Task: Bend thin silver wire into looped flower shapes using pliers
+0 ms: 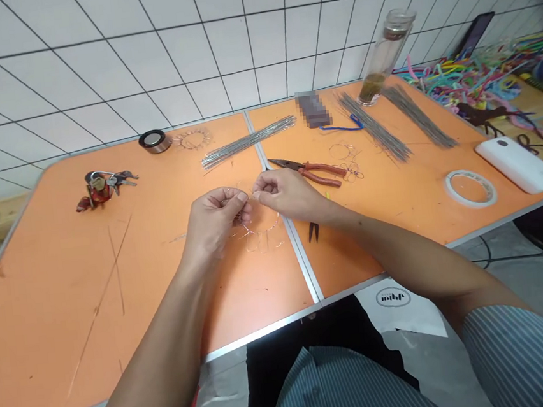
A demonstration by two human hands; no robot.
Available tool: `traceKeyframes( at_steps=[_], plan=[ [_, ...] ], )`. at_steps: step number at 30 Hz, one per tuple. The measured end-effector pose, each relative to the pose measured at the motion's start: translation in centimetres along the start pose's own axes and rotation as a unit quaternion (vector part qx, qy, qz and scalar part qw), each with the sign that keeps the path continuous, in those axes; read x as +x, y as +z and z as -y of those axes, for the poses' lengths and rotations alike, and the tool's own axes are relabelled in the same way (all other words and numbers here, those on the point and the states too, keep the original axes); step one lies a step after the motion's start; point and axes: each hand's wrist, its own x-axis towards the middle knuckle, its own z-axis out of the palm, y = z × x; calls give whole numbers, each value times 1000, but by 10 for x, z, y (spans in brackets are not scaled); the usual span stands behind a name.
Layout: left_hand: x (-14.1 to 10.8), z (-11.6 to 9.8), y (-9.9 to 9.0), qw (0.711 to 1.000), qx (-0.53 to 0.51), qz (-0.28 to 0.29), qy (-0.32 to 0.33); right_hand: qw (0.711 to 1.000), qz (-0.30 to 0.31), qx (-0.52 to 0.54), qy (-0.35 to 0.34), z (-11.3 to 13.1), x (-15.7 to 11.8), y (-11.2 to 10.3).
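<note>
Over the middle of the orange table (159,291), my left hand (220,218) pinches a thin wire ring (262,231) with small loops along its edge. My right hand (284,192) is closed at the ring's upper side, thumb and forefinger together on the wire. The two sets of fingertips almost meet. Long-nose pliers with red handles (316,172) lie just beyond my right hand. Dark pointed tips of another tool (313,231) show under my right forearm, which hides most of it.
Bundles of straight wire (249,141) lie toward the back, with another wire ring (193,139) near a round dark-rimmed tin (154,141). Keys (106,186) sit at left. A glass bottle (385,58), a tape roll (470,188) and a white power bank (520,163) stand or lie at right.
</note>
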Motion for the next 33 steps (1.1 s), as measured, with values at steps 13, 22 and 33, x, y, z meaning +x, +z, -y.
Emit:
traceKeyframes(
  at_steps=[13, 22, 33],
  plan=[
    [1, -3, 0, 996, 66, 27, 51, 999, 41, -12, -8, 4, 2, -9],
    [3, 0, -5, 990, 84, 109, 30, 993, 109, 44, 16, 11, 5, -22],
    [3, -1, -8, 988, -5, 152, 0, 982, 118, 147, 26, 5, 7, -20]
  ],
)
